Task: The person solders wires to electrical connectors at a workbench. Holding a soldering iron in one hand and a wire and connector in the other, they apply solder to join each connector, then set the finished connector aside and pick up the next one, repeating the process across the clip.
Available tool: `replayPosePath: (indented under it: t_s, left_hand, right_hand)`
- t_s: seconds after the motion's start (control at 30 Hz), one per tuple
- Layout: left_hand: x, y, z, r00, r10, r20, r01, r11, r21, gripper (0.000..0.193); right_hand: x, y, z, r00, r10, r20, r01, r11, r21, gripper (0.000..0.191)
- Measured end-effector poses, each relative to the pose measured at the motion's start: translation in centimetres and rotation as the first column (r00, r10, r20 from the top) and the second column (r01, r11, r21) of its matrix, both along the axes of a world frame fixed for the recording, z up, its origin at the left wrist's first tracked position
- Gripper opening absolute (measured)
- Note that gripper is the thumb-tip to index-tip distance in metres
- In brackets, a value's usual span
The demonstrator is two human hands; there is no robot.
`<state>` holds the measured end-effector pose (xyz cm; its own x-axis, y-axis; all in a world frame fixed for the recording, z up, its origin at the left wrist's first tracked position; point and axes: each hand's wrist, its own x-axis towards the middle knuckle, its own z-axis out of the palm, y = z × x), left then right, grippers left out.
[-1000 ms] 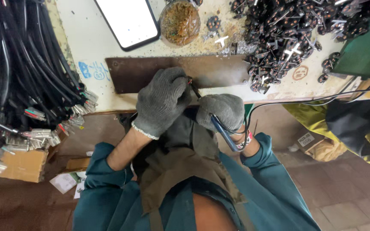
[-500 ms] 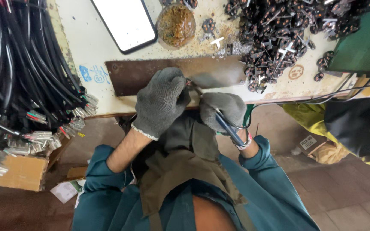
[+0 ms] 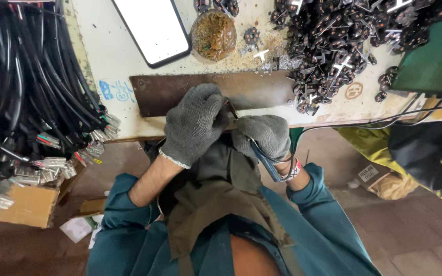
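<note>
Both hands wear grey knit gloves and meet at the near edge of the bench (image 3: 118, 66), in the middle of the frame. The left hand (image 3: 195, 125) is curled shut, its fingers folded down over something small at the rim of the brown metal plate (image 3: 180, 92); what it pinches is hidden under the glove. The right hand (image 3: 263, 134) is closed around a blue-handled tool (image 3: 262, 158), whose handle runs back along the wrist toward the lower right, while its thin dark tip points up-left and touches the left hand's fingers. The plate lies flat across the bench just above the hands.

Above the plate, at the top of the frame, lie a phone (image 3: 152, 28) with a white screen and a round brownish lump (image 3: 214, 35). A heap of small black parts (image 3: 333, 46) fills the upper right, spilling down to the plate's right end. A green block (image 3: 436, 56) sits at the far right edge. Black cables (image 3: 21, 82) with plugs hang in a thick bundle along the left side. A cardboard box (image 3: 26, 204) rests on the floor at lower left.
</note>
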<state>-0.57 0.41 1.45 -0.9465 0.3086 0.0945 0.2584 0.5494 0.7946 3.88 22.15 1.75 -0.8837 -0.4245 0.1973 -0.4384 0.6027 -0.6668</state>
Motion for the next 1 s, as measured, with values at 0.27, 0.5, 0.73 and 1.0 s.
replayPosePath:
  t_s: [0.27, 0.5, 0.73, 1.0]
  left_hand:
    - [-0.1, 0.0, -0.4, 0.999, -0.040, 0.034, 0.041, 0.999, -0.010, 0.030]
    - [-0.5, -0.6, 0.6, 1.000, 0.002, 0.029, -0.002, 1.000, 0.003, 0.024]
    - [-1.2, -2.4, 1.3, 0.995, 0.084, 0.058, -0.083, 0.996, -0.024, 0.017]
    - [-1.0, -2.4, 0.5, 0.998, 0.053, 0.025, -0.053, 0.999, 0.009, 0.021]
  right_hand:
    - [-1.0, -0.7, 0.3, 0.990, -0.080, 0.117, 0.076, 0.996, 0.035, 0.017]
    - [-1.3, 0.2, 4.1, 0.947, -0.289, 0.139, 0.313, 0.924, -0.218, 0.020]
    - [-1.6, -1.4, 2.2, 0.854, -0.494, 0.162, 0.518, 0.835, -0.186, 0.024]
    - [-3.9, -1.8, 1.2, 0.817, -0.548, 0.177, 0.572, 0.738, -0.358, 0.028]
